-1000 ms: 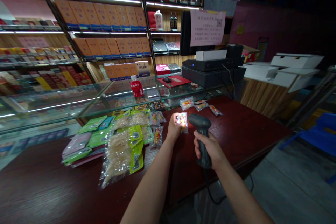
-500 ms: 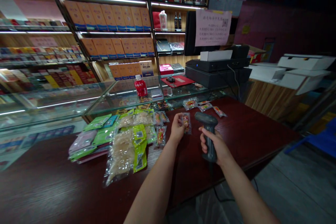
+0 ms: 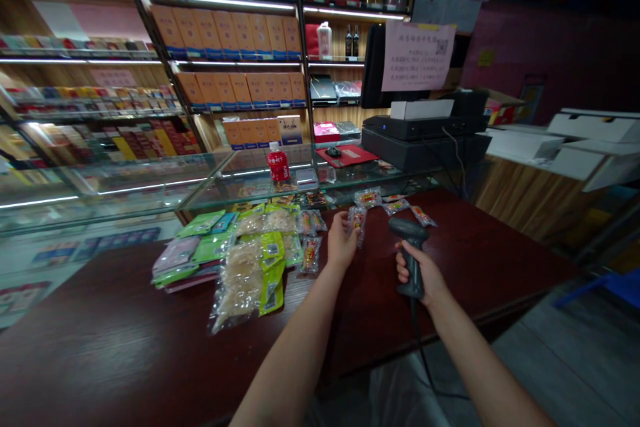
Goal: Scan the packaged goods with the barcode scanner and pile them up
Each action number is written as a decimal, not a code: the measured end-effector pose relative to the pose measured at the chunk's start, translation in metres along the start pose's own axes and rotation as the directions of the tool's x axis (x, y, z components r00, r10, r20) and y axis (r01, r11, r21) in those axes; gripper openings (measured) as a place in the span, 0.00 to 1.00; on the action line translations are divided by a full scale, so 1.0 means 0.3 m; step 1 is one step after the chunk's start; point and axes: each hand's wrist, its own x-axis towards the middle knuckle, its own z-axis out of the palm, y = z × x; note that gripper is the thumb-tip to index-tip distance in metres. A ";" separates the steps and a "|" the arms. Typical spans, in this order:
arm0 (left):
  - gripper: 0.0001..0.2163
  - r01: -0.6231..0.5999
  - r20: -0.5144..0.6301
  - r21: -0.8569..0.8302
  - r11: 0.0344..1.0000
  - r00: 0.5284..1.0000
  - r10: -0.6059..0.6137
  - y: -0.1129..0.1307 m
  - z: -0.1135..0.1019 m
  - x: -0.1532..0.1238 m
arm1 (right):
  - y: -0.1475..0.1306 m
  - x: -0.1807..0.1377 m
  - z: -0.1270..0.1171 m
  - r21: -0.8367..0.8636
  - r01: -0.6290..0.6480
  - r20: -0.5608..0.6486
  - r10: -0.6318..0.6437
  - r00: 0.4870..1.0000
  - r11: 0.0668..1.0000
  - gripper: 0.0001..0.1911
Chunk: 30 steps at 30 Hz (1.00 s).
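My left hand (image 3: 343, 240) grips a small clear snack packet (image 3: 357, 221) with red and yellow print, thumb on its near side. My right hand (image 3: 424, 271) is wrapped round the handle of a dark grey barcode scanner (image 3: 411, 257), its head pointing left toward the packet. A cable runs down from the scanner. Left of my left hand lie similar packets (image 3: 310, 255); several more (image 3: 368, 197) lie beyond it. Larger clear bags of pale food with green labels (image 3: 243, 280) lie farther left, beside a stack of green and pink packages (image 3: 193, 247).
A glass display counter (image 3: 210, 180) runs behind the dark wooden table (image 3: 150, 353). On the glass stand a red bottle (image 3: 278, 163) and a cash register with monitor (image 3: 425, 133). White boxes (image 3: 590, 140) sit at right. Stocked shelves line the back.
The view has shifted, so the surroundings appear farther right. My left hand has turned the packet slightly and still holds it. The scanner has moved a little away from the packet, to the right.
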 end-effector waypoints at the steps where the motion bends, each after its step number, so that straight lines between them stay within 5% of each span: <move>1: 0.18 0.005 -0.030 0.041 0.999 1.000 -0.003 0.019 -0.015 0.008 | 0.001 0.001 0.001 -0.005 -0.002 -0.001 0.002 1.000 1.000 0.16; 7: 0.19 0.201 -0.175 0.285 0.937 0.972 -0.156 0.085 -0.185 0.045 | 0.004 0.000 -0.002 -0.002 -0.010 -0.003 0.010 1.000 1.000 0.18; 12: 0.24 0.337 -0.242 0.550 0.764 0.940 -0.241 0.087 -0.333 -0.012 | 0.000 -0.010 0.002 -0.002 -0.015 -0.005 0.015 1.000 1.000 0.17; 20: 0.10 0.162 -0.125 0.871 0.463 0.986 -0.110 0.073 -0.367 -0.094 | -0.003 -0.016 0.002 -0.020 -0.006 0.000 0.006 1.000 1.000 0.16; 23: 0.09 0.137 -0.113 0.866 0.480 0.990 -0.080 0.085 -0.363 -0.098 | -0.003 -0.017 0.003 -0.026 -0.002 0.008 0.002 1.000 1.000 0.15; 30: 0.10 -0.074 0.079 0.719 0.691 0.997 0.024 0.142 -0.257 -0.051 | -0.009 -0.025 0.013 -0.020 0.014 0.033 -0.013 0.999 1.000 0.16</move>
